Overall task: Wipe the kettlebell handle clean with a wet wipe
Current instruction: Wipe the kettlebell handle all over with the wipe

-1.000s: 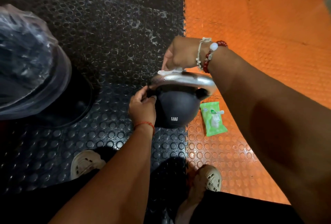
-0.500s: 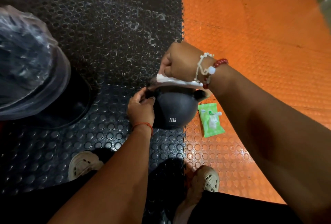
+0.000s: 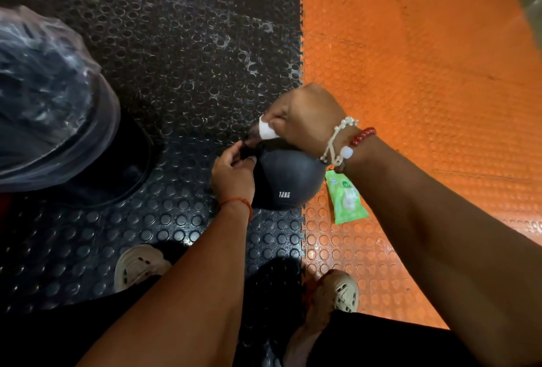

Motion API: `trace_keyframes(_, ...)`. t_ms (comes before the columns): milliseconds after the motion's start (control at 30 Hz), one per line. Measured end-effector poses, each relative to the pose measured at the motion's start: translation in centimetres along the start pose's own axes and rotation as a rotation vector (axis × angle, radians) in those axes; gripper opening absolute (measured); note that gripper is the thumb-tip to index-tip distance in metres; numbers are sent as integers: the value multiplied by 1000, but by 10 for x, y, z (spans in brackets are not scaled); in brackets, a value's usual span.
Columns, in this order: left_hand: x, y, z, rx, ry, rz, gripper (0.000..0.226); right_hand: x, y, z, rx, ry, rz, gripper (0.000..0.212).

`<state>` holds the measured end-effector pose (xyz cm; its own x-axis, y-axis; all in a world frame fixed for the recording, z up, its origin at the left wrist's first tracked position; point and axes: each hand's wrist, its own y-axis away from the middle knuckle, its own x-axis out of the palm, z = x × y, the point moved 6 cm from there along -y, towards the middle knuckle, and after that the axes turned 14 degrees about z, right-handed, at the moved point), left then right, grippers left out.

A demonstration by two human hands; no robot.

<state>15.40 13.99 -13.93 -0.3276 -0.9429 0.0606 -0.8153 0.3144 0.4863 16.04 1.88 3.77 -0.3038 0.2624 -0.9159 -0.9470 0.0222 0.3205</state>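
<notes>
A black kettlebell (image 3: 286, 176) marked 12KG stands on the studded floor where the black and orange mats meet. My right hand (image 3: 302, 116) is curled over its metal handle and grips a white wet wipe (image 3: 266, 129) against it, so the handle is hidden under the hand. My left hand (image 3: 233, 171) grips the kettlebell's upper left side, where the handle meets the body.
A green pack of wet wipes (image 3: 346, 198) lies on the orange mat (image 3: 410, 73) just right of the kettlebell. A large dark object wrapped in clear plastic (image 3: 50, 96) sits at the left. My two shoes (image 3: 137, 264) stand below, on either side of the mat seam.
My right hand with the wipe has slid down over the handle, covering the shiny metal that showed a second ago. My left hand has kept its hold.
</notes>
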Motion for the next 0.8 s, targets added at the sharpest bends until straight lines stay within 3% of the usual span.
trace_keyframes(133,-1,0,1,6,19,1,37,15,14,11,-166,155,-94,20)
trace_keyframes(267,-1,-1,-1,11,8,10,36,10,14,3,-147,40,-204,18)
trace_keyframes(433,-1,0,-3,2,18,14,37,16,34,6,-242,128,-275,15)
trace_keyframes(800,0,1,-3,-12,37,34,36,23,47,-3,-258,218,-381,18)
